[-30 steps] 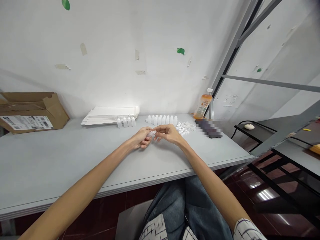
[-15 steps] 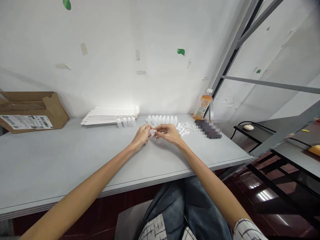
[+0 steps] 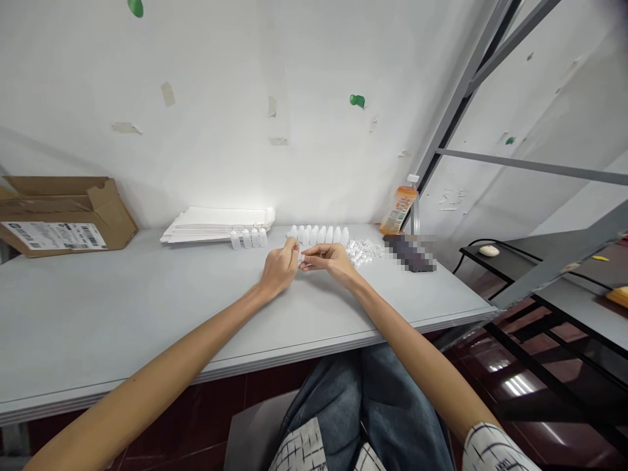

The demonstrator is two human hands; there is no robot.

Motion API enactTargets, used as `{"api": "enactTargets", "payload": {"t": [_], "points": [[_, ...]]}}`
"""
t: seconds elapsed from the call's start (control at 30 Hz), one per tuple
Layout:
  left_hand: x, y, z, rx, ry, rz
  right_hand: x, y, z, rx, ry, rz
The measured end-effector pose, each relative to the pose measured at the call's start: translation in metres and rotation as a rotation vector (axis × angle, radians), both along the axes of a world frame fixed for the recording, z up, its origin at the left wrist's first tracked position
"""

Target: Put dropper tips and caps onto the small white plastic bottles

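Small translucent plastic piece (image 3: pixel 300 260), probably a dropper insert though it's tiny from here, is sitting pinched between the left hand (image 3: pixel 279 268) and right hand (image 3: pixel 330 258), both working together just in front of the row of white bottles (image 3: pixel 318 235); four more bottles (image 3: pixel 248 239) are standing left of that row, loose silver packets (image 3: pixel 362 252) are still lying right of it, and the left hand is now rising more upright than a moment ago
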State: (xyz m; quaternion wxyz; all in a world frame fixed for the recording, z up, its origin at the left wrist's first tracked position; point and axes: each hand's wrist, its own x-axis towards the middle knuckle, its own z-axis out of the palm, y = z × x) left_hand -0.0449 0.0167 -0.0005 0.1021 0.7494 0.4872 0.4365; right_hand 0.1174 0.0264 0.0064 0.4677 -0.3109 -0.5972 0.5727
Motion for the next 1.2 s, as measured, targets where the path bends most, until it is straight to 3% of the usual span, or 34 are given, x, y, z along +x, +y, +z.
{"api": "enactTargets", "payload": {"t": [0.13,0.37,0.53,0.67,0.8,1.0,1.2], "points": [[-0.005,0.002,-0.004,0.057,0.053,-0.055,0.002,0.003,-0.003,-0.031,0.012,0.029],[-0.009,0.003,-0.008,-0.001,-0.048,-0.134,0.008,0.004,-0.003,-0.047,-0.027,0.105],[0.000,0.003,0.001,0.045,-0.137,-0.080,0.006,0.003,0.005,0.060,0.019,-0.010],[0.006,0.001,0.008,-0.155,-0.311,-0.038,0.003,0.003,0.007,0.146,0.031,-0.134],[0.008,0.001,0.008,-0.431,-0.538,-0.167,0.003,0.003,0.006,0.198,-0.016,-0.167],[0.009,0.002,0.009,-0.452,-0.725,-0.316,0.004,0.001,0.006,0.186,-0.055,-0.096],[0.009,-0.002,0.014,-0.435,-0.686,-0.349,0.006,0.001,0.007,0.133,-0.036,-0.068]]}}
